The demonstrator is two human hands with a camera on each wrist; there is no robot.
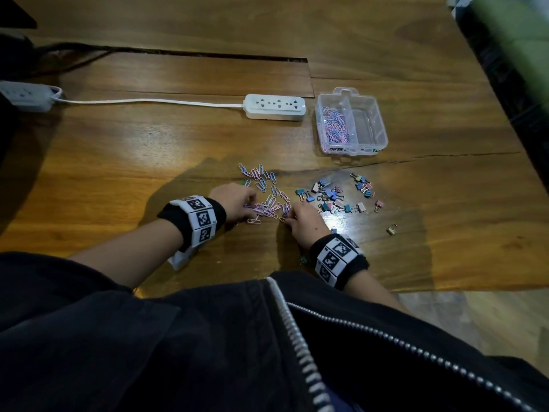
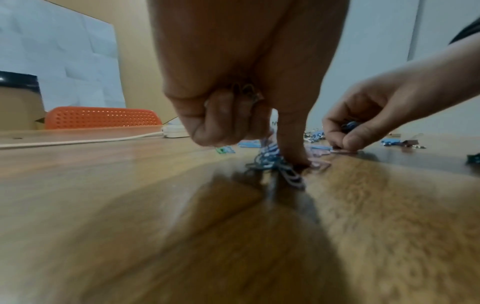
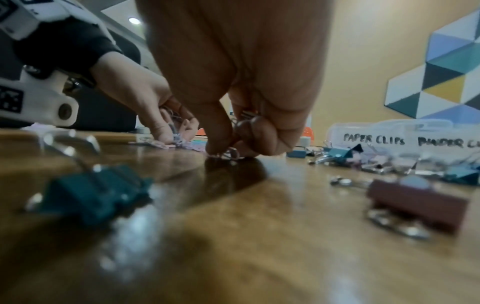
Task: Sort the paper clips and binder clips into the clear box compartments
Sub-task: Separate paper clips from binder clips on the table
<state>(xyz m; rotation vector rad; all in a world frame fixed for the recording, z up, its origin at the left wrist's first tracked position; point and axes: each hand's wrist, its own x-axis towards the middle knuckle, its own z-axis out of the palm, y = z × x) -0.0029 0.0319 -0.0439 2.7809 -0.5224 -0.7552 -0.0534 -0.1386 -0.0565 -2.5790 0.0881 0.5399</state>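
Pastel paper clips [image 1: 264, 185] lie scattered on the wooden table, and several coloured binder clips [image 1: 335, 196] lie to their right. My left hand [image 1: 252, 203] presses a finger on a bunch of blue and white paper clips [image 2: 272, 166], with more clips held in its curled fingers [image 2: 223, 115]. My right hand [image 1: 286, 217] pinches a pink paper clip [image 3: 226, 155] on the table and keeps others in its curled fingers [image 3: 262, 131]. The clear box [image 1: 381, 120] stands behind; its left compartment holds paper clips [image 1: 335, 126]. Its labels read PAPER CLIPS and BINDER [image 3: 374, 139].
A white power strip [image 1: 274, 107] lies left of the box, its cord running to a second strip [image 1: 26, 95]. One binder clip [image 1: 392, 230] lies apart on the right. A teal binder clip [image 3: 96, 191] and a brown one [image 3: 415, 203] lie near my right wrist.
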